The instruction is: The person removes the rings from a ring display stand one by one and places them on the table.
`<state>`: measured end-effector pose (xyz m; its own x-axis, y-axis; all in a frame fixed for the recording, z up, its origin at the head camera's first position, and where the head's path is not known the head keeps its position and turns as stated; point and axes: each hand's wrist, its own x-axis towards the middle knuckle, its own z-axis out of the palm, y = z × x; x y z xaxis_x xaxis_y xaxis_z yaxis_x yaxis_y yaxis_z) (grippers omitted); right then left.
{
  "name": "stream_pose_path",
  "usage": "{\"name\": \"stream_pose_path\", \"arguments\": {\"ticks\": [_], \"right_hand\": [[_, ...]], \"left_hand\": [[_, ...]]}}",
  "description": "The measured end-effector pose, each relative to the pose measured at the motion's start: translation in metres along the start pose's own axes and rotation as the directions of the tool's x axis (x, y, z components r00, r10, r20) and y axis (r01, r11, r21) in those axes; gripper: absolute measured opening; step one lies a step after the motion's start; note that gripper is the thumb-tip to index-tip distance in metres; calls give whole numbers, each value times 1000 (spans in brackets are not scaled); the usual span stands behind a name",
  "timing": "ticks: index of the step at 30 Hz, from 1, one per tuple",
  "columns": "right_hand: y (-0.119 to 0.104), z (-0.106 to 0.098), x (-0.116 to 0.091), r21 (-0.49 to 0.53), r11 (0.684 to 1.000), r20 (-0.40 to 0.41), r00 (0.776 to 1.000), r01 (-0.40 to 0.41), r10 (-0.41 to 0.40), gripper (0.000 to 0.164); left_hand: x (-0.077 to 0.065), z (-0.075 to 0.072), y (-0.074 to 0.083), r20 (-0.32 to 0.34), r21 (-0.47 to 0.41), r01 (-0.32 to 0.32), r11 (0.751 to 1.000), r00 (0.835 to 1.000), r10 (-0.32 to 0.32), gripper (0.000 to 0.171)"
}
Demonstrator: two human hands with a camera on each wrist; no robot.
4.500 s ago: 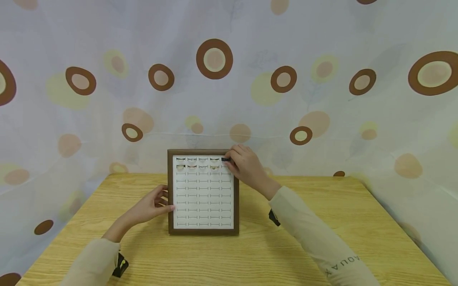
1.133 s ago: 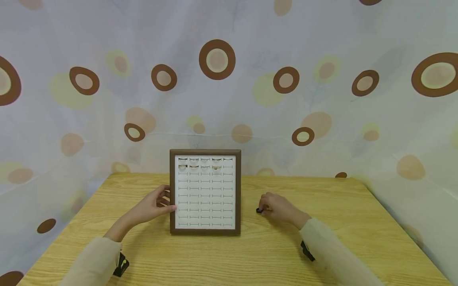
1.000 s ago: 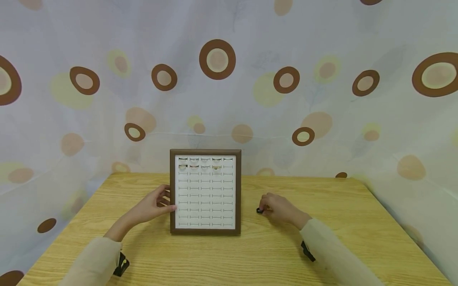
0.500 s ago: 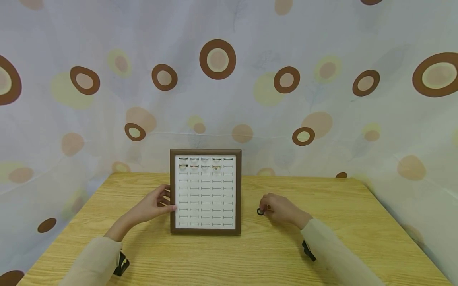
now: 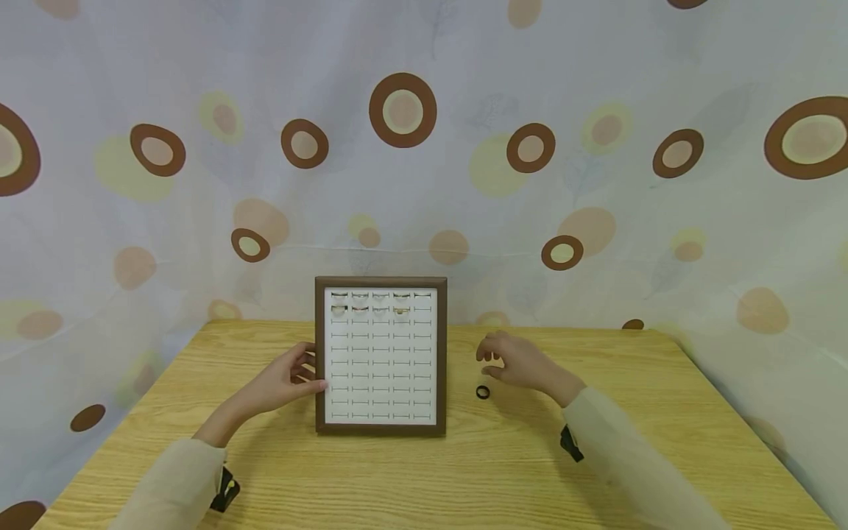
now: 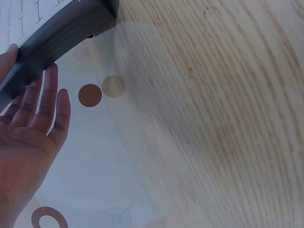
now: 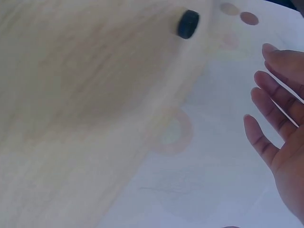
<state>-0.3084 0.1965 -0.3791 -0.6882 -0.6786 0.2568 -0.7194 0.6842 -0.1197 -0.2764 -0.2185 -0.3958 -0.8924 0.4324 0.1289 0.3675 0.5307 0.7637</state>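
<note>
A brown-framed ring display board [image 5: 380, 361] with rows of slots on white backing stands upright on the table. Several rings [image 5: 400, 311] sit in its top two rows. My left hand [image 5: 274, 384] holds the board's left edge, thumb on the front and fingers behind; in the left wrist view the fingers [image 6: 47, 95] lie along the back of the dark frame. A black ring [image 5: 483, 392] lies on the table right of the board, also visible in the right wrist view as a dark band [image 7: 188, 24]. Just above it, my right hand [image 5: 526, 364] hovers with fingers apart, holding nothing.
The wood-grain table [image 5: 397, 486] reaches back to a pale curtain [image 5: 424, 199] with brown and yellow circles. This curtain also hangs along both sides. Black straps [image 5: 226, 490] show at both wrists below the light sleeves.
My right hand took the black ring from the board's top right slot and set it on the table, then let go and rose slightly. The left hand has stayed on the frame.
</note>
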Motion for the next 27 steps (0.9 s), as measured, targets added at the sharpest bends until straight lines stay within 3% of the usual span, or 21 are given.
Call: {"name": "stream_pose_path", "arguments": {"ticks": [10,18,27], "right_hand": [[-8,-25,13,-44,997,-199,978,60,-67,23],[-18,-47,26,-55,998,-194,980,34,-44,25],[-34,-61,40,-77,994,-261,961,78,-95,24]], "left_hand": [[0,0,1,-7,13,-4,1000,1000,4,61],[0,0,1,-3,5,-7,1000,1000,7,61],[0,0,1,-9,10,4,1000,1000,-3,61]]}}
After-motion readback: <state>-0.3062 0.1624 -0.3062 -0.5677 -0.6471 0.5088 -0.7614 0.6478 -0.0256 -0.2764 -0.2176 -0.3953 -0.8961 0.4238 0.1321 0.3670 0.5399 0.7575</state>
